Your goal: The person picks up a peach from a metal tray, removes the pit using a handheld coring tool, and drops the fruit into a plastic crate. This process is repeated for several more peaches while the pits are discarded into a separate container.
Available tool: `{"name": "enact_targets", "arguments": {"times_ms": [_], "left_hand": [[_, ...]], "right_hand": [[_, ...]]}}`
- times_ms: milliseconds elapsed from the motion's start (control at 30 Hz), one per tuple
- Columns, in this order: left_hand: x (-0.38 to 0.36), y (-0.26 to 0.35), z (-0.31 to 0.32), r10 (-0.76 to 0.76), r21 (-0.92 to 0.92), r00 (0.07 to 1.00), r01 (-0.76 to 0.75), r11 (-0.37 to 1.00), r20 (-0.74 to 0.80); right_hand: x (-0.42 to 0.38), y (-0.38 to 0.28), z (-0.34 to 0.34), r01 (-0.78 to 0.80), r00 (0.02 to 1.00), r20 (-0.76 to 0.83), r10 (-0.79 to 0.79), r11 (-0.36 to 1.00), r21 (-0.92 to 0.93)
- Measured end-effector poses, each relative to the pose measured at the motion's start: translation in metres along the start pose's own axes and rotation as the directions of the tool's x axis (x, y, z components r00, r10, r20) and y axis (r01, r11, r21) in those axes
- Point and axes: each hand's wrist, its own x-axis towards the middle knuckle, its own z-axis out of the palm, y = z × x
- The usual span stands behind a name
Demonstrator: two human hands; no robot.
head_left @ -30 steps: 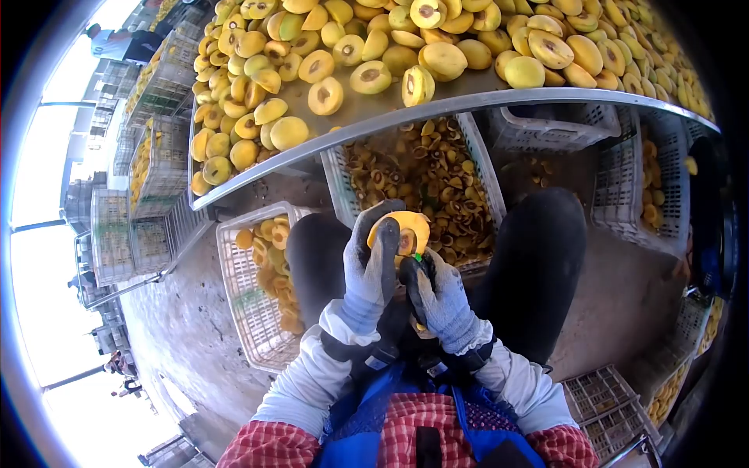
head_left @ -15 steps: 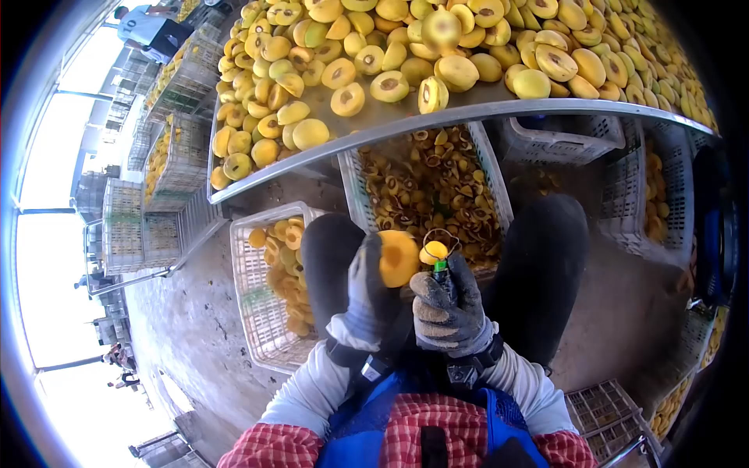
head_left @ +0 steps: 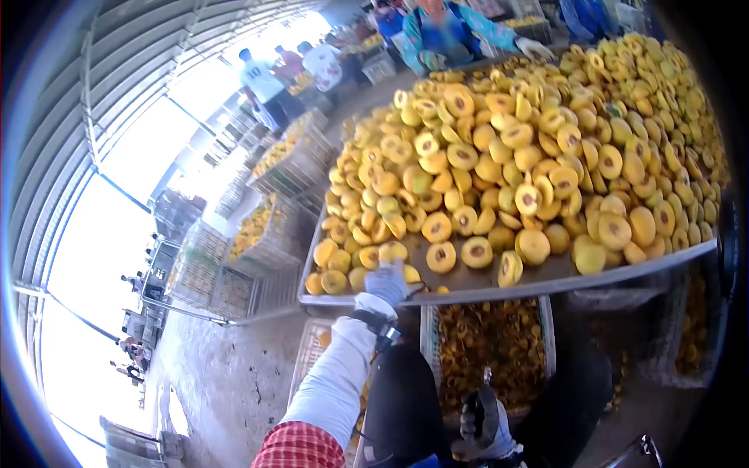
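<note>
My left hand (head_left: 386,285), in a grey glove, reaches over the table's near edge at its left corner. Its fingers stretch out against a yellow peach half (head_left: 392,252); whether they grip it is hard to see. Low between my knees, my right hand (head_left: 482,421) is gloved and closed around a pitting knife (head_left: 488,376), whose metal end sticks up. Its handle is mostly covered by my fingers. Many halved peaches (head_left: 533,246), several with brown hollows facing up, are heaped on the metal-rimmed table (head_left: 499,296).
Below the table, between my legs, stands a crate (head_left: 549,335) of peach scraps. Another crate (head_left: 310,355) is beside my left leg. Stacked crates (head_left: 269,226) of fruit stand at the left. Across the table a person in a patterned sleeve (head_left: 488,27) works with gloved hands.
My left hand has moved from my lap up to the table; the peach half it held is out of it. My right hand is lower, its tool's yellow piece gone. The view has tilted up.
</note>
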Motion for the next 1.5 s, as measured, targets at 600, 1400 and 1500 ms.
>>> {"name": "enact_targets", "arguments": {"times_ms": [600, 1400, 1500], "left_hand": [[-0.182, 0.087, -0.051, 0.621, -0.977, 0.754, -0.159, -0.143, -0.214], [-0.257, 0.114, -0.016, 0.110, -0.974, 0.994, 0.022, -0.225, -0.003], [-0.260, 0.119, -0.011, 0.158, -0.938, 0.986, 0.105, -0.330, 0.055]], "right_hand": [[-0.014, -0.013, 0.024, 0.397, 0.917, 0.114, -0.382, 0.899, -0.183], [-0.031, 0.043, -0.009, 0.564, 0.785, 0.279, -0.553, 0.451, -0.692], [-0.044, 0.031, -0.015, -0.194, 0.806, 0.581, 0.115, 0.978, 0.075]]}}
